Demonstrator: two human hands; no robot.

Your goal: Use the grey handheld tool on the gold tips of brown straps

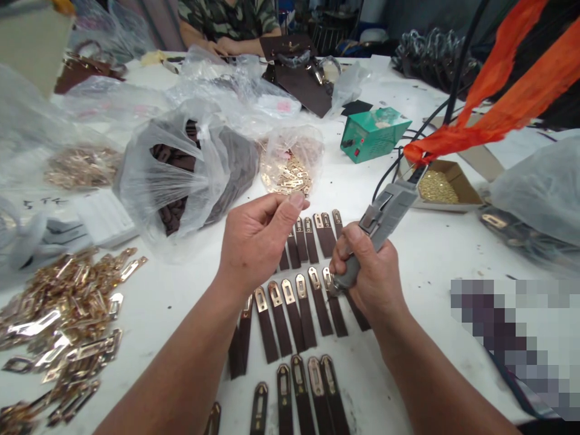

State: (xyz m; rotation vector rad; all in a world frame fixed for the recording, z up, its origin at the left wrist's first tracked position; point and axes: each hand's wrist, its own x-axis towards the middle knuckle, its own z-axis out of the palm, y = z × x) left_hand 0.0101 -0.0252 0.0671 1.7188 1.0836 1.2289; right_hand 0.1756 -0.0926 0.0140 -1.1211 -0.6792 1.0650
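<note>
The bare right hand point(369, 266) is clamping its fingers around a grey, elongated power tool point(392, 202), whose nose is pointing down at the middle row of flat, dark-brown strips point(265, 335) lying on the white bench point(176, 314); contact is not showing clearly. The bare left hand point(256, 238) is hovering above the rows, thumb and forefinger pressing together; whether they are pinching anything small cannot be told. Since neither hand is visibly pinning the strip, it is risking a twist; the tilted nose is risking a skid, scratching the shiny, gold-coloured slotted plates point(275, 293).
</note>
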